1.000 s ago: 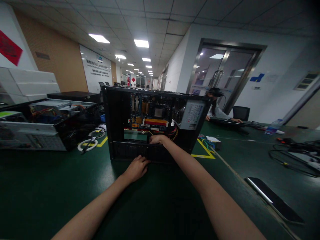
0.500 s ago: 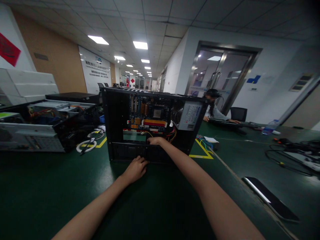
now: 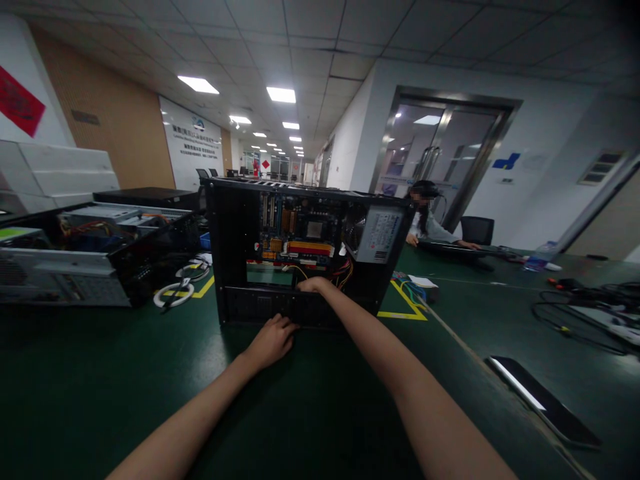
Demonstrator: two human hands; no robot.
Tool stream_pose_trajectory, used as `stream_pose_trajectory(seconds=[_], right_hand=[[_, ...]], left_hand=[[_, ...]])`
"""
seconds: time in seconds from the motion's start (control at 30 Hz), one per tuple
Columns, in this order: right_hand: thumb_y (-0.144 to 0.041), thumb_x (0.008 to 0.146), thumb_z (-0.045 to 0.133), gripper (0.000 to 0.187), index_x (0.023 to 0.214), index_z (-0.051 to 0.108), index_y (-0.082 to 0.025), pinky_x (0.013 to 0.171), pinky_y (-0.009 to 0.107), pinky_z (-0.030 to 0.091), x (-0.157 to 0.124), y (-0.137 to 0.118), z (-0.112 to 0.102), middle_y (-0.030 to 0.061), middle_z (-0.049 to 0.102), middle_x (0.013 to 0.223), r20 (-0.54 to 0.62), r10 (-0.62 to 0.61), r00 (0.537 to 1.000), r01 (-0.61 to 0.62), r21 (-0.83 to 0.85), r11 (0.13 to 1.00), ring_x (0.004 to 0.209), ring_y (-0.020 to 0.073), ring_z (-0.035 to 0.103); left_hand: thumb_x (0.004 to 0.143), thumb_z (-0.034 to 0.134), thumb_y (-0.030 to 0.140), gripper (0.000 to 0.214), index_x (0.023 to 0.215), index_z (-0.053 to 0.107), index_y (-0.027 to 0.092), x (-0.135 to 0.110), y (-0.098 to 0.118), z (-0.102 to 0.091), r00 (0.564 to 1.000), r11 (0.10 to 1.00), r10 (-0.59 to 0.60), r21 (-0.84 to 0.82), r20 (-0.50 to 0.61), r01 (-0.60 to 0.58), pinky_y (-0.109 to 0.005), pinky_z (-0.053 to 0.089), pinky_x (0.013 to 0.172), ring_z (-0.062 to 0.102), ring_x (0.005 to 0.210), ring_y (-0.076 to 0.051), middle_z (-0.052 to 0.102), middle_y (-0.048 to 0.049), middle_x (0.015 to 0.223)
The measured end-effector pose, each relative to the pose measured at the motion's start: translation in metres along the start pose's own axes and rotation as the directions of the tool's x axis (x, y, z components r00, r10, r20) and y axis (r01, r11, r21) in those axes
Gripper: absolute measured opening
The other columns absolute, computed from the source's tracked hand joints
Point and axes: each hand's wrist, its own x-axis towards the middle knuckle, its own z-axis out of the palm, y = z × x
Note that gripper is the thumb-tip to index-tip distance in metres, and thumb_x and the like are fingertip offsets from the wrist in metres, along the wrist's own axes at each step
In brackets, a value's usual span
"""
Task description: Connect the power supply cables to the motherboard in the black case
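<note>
An open black computer case (image 3: 230, 233) stands on its side on the green table (image 3: 100, 387), showing the motherboard (image 3: 300, 237) and a grey power supply (image 3: 383, 233). My left hand (image 3: 273, 340) rests with curled fingers against the case's lower front edge. Over the top of the case's lower rail, beside the coloured cables (image 3: 345, 270), my right hand (image 3: 313, 285) is hooked. Its fingertips are hidden behind the rail.
Another opened case (image 3: 75, 257) lies at the left, with white tape rolls (image 3: 173, 293) beside it. A person sits at the far right of the table. A black side panel (image 3: 543, 407) lies near right; cables (image 3: 585, 313) sprawl beyond it. Yellow tape marks the table.
Both hands stay where they were on the case's lower rail. Only the camera has shifted slightly.
</note>
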Motion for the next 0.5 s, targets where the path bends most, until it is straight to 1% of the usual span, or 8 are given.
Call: stream_pose_trajectory(seconds=[0.1,0.13,0.2,0.27,0.33,0.4,0.47,0.5], right_hand=[[-0.012,0.066,0.052,0.024,0.087,0.063,-0.011,0.066,0.031,0.047,-0.013,-0.007,-0.002,0.0103,0.064,0.091,-0.052,0.006,0.999,-0.017,-0.219,0.976,0.077,0.0232,0.061],[-0.012,0.066,0.052,0.023,0.086,0.063,-0.012,0.066,0.03,0.046,-0.017,-0.008,-0.003,0.01,0.064,0.092,-0.083,-0.005,0.996,-0.017,-0.257,0.966,0.078,0.0233,0.061],[-0.013,0.066,0.052,0.02,0.083,0.063,-0.013,0.065,0.029,0.045,-0.024,-0.01,-0.004,0.0094,0.064,0.09,-0.144,-0.017,0.989,-0.026,-0.292,0.956,0.079,0.0228,0.06],[-0.013,0.065,0.054,0.015,0.078,0.062,-0.013,0.063,0.029,0.045,-0.028,-0.01,-0.006,0.0088,0.064,0.085,-0.17,-0.011,0.985,-0.041,-0.301,0.953,0.076,0.0221,0.06],[-0.013,0.063,0.056,0.01,0.071,0.061,-0.013,0.06,0.027,0.044,-0.029,-0.006,-0.007,0.0072,0.063,0.075,-0.154,-0.006,0.988,-0.04,-0.295,0.955,0.071,0.0203,0.059],[-0.012,0.063,0.056,0.005,0.067,0.058,-0.013,0.056,0.024,0.042,-0.029,0.0,-0.008,0.0039,0.06,0.065,-0.138,-0.03,0.99,-0.005,-0.243,0.97,0.063,0.0165,0.057],[-0.009,0.064,0.053,0.006,0.067,0.055,-0.013,0.051,0.02,0.04,-0.029,0.006,-0.007,-0.0001,0.055,0.056,-0.187,-0.054,0.981,0.032,-0.118,0.993,0.054,0.012,0.053],[-0.007,0.065,0.051,0.008,0.069,0.054,-0.014,0.048,0.019,0.038,-0.03,0.008,-0.006,-0.0021,0.052,0.053,-0.23,-0.055,0.972,0.052,-0.021,0.998,0.05,0.0099,0.05]], left_hand=[[0.079,0.047,0.016,0.031,0.109,0.051,0.019,0.0,-0.001,0.002,1.0,1.0,0.002,-0.004,-0.002,-0.002,-0.032,0.038,0.08,0.046,0.09,-0.02,0.053,-0.006,0.095],[0.079,0.047,0.015,0.032,0.11,0.051,0.019,0.0,-0.001,0.002,1.0,1.0,0.0,-0.005,-0.002,0.0,-0.032,0.038,0.079,0.046,0.09,-0.02,0.053,-0.006,0.095],[0.078,0.047,0.015,0.032,0.11,0.051,0.02,0.0,-0.002,0.004,1.0,1.0,-0.001,-0.004,-0.001,0.001,-0.032,0.038,0.079,0.045,0.09,-0.02,0.052,-0.0057,0.095],[0.079,0.047,0.015,0.031,0.109,0.051,0.02,0.0,-0.002,0.004,1.0,1.0,0.0,-0.005,-0.002,0.0,-0.031,0.038,0.078,0.045,0.09,-0.02,0.053,-0.0053,0.095],[0.079,0.047,0.016,0.031,0.109,0.051,0.02,0.0,-0.002,0.004,1.0,1.0,0.001,-0.004,-0.005,-0.001,-0.031,0.039,0.078,0.045,0.09,-0.019,0.052,-0.0052,0.095],[0.079,0.047,0.016,0.03,0.109,0.051,0.019,0.0,-0.002,0.004,1.0,1.0,-0.002,0.0,-0.007,0.002,-0.031,0.038,0.079,0.045,0.09,-0.019,0.052,-0.0055,0.095],[0.079,0.046,0.016,0.029,0.108,0.051,0.019,0.0,-0.002,0.004,1.0,1.0,-0.001,0.003,-0.006,0.001,-0.031,0.038,0.08,0.045,0.09,-0.02,0.052,-0.0058,0.094],[0.079,0.046,0.016,0.029,0.108,0.051,0.019,0.0,-0.002,0.004,1.0,1.0,0.0,0.002,-0.005,0.0,-0.031,0.038,0.08,0.045,0.091,-0.02,0.052,-0.0058,0.094]])
